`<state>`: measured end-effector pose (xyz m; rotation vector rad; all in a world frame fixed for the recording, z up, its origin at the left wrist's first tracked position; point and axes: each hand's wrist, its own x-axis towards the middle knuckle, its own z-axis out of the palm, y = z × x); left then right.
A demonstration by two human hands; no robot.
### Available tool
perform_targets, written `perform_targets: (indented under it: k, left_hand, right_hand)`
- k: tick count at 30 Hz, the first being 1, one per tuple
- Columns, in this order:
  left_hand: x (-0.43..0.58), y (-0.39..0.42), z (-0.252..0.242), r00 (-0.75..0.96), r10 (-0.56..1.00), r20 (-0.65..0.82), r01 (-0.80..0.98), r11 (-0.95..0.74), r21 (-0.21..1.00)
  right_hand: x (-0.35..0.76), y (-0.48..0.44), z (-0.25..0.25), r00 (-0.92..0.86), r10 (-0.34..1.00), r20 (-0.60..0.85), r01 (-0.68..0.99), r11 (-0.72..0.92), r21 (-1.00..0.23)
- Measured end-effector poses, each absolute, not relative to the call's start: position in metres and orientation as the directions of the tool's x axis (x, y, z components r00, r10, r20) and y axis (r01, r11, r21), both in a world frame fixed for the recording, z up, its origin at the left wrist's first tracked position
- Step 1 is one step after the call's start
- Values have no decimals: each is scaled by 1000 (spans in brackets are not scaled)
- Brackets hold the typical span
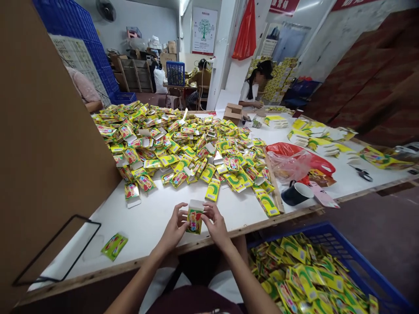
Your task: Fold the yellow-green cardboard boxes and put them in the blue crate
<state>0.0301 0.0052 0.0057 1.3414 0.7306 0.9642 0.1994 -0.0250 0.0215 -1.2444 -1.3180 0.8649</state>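
Observation:
A small yellow and green printed carton stands between my two hands, its pale top flap raised. My left hand grips its left side with thumb and fingers, while my right hand has hold of the right side. Beyond them a large heap of similar cartons covers the white table, many with flaps up. One yellow carton lies just past my hands, and another with a white open end is to the left. A green packet rests near the table's front left.
A cardboard sheet and a black wire frame stand at left. Low on the right, a blue crate holds many cartons. A dark mug, red plastic bag and scissors lie right. A co-worker sits across.

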Motion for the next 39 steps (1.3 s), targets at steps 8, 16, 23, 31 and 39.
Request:
perform_targets:
  k: [8, 16, 23, 31, 39]
  left_hand:
    - [19, -10, -20, 339, 764, 549, 69, -602, 796]
    - [16, -20, -27, 336, 625, 704, 73, -763, 642]
    - [32, 3, -3, 338, 919, 201, 110, -251, 962]
    - [40, 8, -10, 222, 968, 119, -78, -104, 991]
    - [41, 4, 5, 168, 982, 81, 14, -85, 996]
  right_hand:
    - [195, -49, 25, 63, 930, 361, 392, 310, -866]
    - [187, -68, 28, -39, 894, 446, 425, 419, -803]
    - [183, -22, 12, 52, 971, 235, 365, 200, -909]
    - [186, 3, 6, 55, 973, 225, 289, 201, -936]
    - [181, -7, 19, 34, 963, 268, 430, 228, -873]
